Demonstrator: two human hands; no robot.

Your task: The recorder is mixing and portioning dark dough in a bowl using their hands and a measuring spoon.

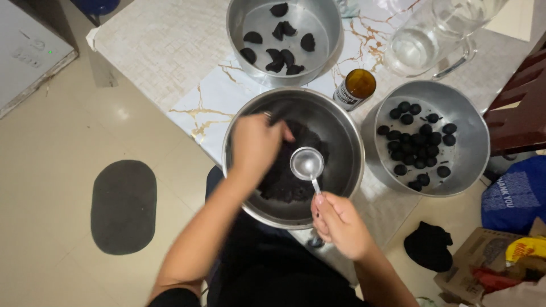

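The right hand (341,223) pinches the thin handle of a small metal ladle (307,164) between thumb and fingertips, and the ladle's round cup hangs just above the dark mixture (287,179) in the middle steel bowl (347,148). Just beside the cup, on its left, the left hand (255,146) reaches down into the same bowl with its fingers curled into the dark mass; whether they clutch anything cannot be told, since the fingertips are hidden. The bowl's near rim lies between the ladle grip and the cup, and the person's lap sits right below it.

Beyond the ladle, farther across the marbled table (170,51), a second steel bowl (239,23) holds a scatter of dark, flattened pieces (278,57). To the right of the grip, a wide steel pan (472,148) holds many small dark balls (418,148) gathered at its middle. Between those two vessels stands an amber jar (357,88), open at the top, and behind it a clear glass jug (426,40). Well to the left, on the floor, lies a dark oval mat (123,206); to the right, a black cloth (429,245) lies beside a cardboard box (483,256).
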